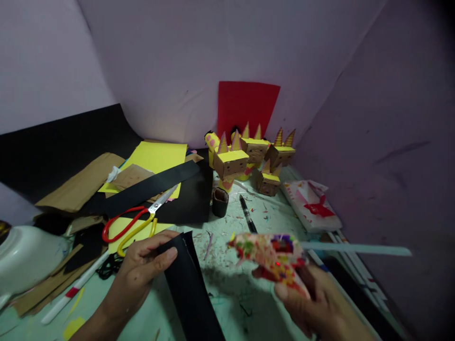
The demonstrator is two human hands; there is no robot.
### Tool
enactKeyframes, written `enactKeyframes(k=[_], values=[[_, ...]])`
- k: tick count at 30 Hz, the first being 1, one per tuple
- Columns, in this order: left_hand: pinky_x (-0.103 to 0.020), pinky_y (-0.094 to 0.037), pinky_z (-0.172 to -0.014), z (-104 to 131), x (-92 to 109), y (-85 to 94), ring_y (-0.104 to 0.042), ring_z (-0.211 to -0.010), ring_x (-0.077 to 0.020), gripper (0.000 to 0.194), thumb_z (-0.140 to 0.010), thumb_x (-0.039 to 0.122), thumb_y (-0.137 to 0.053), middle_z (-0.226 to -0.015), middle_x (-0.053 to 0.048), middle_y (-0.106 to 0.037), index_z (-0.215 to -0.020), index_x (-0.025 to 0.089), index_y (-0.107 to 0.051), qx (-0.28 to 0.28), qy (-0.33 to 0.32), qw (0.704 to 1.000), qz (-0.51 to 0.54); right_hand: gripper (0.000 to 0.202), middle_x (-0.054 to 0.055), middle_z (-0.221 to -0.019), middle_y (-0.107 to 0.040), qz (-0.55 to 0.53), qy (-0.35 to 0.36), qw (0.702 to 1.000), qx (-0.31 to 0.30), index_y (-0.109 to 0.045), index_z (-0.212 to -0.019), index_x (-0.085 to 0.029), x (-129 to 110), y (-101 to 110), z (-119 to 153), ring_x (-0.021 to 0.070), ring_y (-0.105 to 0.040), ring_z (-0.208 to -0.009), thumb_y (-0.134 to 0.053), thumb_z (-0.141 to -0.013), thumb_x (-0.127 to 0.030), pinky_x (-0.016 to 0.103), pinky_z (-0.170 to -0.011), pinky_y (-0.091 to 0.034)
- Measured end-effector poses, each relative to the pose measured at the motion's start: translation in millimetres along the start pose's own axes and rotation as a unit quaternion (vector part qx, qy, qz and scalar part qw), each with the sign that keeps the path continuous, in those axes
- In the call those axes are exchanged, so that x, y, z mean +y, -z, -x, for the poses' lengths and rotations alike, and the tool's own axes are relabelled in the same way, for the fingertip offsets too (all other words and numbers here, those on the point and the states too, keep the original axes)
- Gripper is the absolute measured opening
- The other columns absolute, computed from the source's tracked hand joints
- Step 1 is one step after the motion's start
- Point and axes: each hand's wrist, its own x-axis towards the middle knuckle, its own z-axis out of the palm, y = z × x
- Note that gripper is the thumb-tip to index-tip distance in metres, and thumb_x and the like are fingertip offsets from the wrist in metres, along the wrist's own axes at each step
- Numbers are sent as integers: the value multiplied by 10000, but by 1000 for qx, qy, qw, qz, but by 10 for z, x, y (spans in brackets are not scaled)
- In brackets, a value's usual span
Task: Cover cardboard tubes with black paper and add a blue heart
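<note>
My left hand pinches the top end of a folded black paper strip, which hangs down to the bottom edge of the view. Its layers stand slightly apart at the top. In my right hand is a glue gun covered in colourful patches, with a pale glue stick sticking out of its back. The gun's nozzle points left, above the table and to the right of the black strip, apart from it. A small red light shows on the gun.
Red and yellow scissors lie on paper sheets at left. Horned cardboard figures stand at the back beside a black tube. A black pen lies mid-table. At right is a plastic packet.
</note>
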Motion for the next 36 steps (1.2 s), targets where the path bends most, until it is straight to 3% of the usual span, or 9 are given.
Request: enactKeyframes(k=[3,6,10,18,23,27,29,31,36], values=[[-293,-504,-737,-18,-1,-1,-633,-870,-260,217,-629,321,-790,-905,-89,-719,-789,176,-771,2,15,1000,-3,305,-48,-490,-515,-56,-35,996,55,-619,-779,-179,-106,84,-349,75,-367,-383,-733,-645,-428,176,-353,-271],[-272,-506,-740,-23,-15,7,-644,-854,-236,229,-649,318,-785,-919,-72,-728,-848,204,-776,1,24,1000,6,270,-36,-537,-540,-29,-41,992,116,-610,-663,-163,-121,152,-764,87,-436,-451,-770,-543,-344,185,-397,-304],[-259,-518,-704,-20,-16,13,-651,-827,-243,198,-633,345,-793,-882,-67,-732,-781,215,-781,-8,10,1000,-1,248,-27,-485,-546,-9,-44,990,135,-611,-573,-164,-20,209,-1193,115,-484,-456,-762,-498,-346,216,-425,-337],[-247,-514,-733,-46,-63,29,-645,-874,-240,179,-646,343,-787,-897,-37,-737,-812,278,-787,-11,-16,1000,-6,252,5,-460,-588,82,-36,984,152,-646,-548,-167,128,33,-1410,170,-553,-477,-710,-558,-410,258,-465,-386],[-261,-507,-754,-15,-66,16,-637,-902,-249,200,-639,346,-790,-934,-47,-727,-817,254,-785,-4,-3,1000,1,253,29,-513,-596,201,0,966,160,-670,-546,-196,11,60,-1302,221,-572,-571,-698,-608,-439,288,-511,-362],[-264,-482,-768,26,-33,-18,-627,-886,-236,184,-636,317,-791,-919,-50,-712,-796,226,-782,24,0,1000,20,337,108,-914,-678,287,104,931,199,-724,-855,-197,-176,-67,-881,295,-600,-858,-646,-689,-480,375,-712,-435],[-275,-471,-776,30,-16,-29,-623,-880,-241,154,-658,310,-775,-900,-62,-704,-764,199,-778,8,-11,1000,20,342,97,-998,-683,246,159,949,113,-697,-956,-206,-198,-258,-600,277,-609,-949,-599,-759,-468,392,-834,-448],[-287,-468,-768,29,0,-40,-624,-863,-242,142,-697,312,-745,-896,-71,-697,-752,183,-769,-31,-14,999,19,363,77,-1111,-667,185,137,973,-20,-669,-1049,-237,-136,-486,-357,265,-587,-1072,-637,-760,-455,384,-934,-431],[-261,-459,-736,46,40,-94,-614,-805,-209,113,-685,280,-743,-875,-55,-687,-726,176,-758,-9,-1,998,62,582,101,-1275,-578,15,128,988,-82,-611,-1187,-256,195,-822,-186,305,-507,-1195,-597,-748,-639,436,-1033,-359]])
